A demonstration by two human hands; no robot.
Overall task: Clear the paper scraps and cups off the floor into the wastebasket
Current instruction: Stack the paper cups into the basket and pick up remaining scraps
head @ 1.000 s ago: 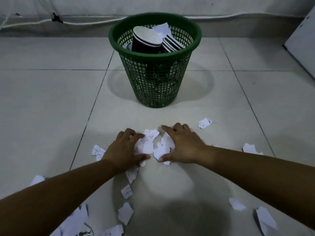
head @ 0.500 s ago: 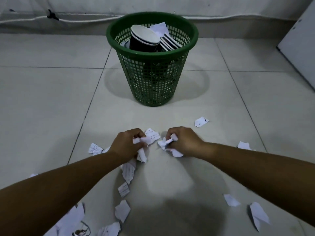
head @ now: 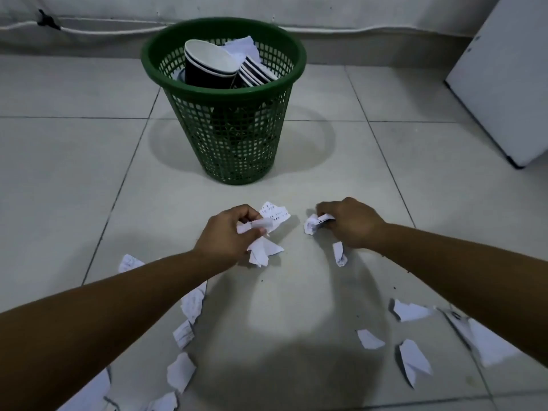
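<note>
Paper scraps (head: 268,232) bunched in both hands, wastebasket (head: 234,137) ahead.

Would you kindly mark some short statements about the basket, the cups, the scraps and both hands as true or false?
1. The left hand grips paper scraps. True.
2. The right hand is empty. False: it holds a crumpled scrap.
3. The cups lie on the floor. False: they sit in the green basket.
4. Loose scraps remain on the floor. True.
5. The basket lies tipped over. False: it stands upright.
</note>
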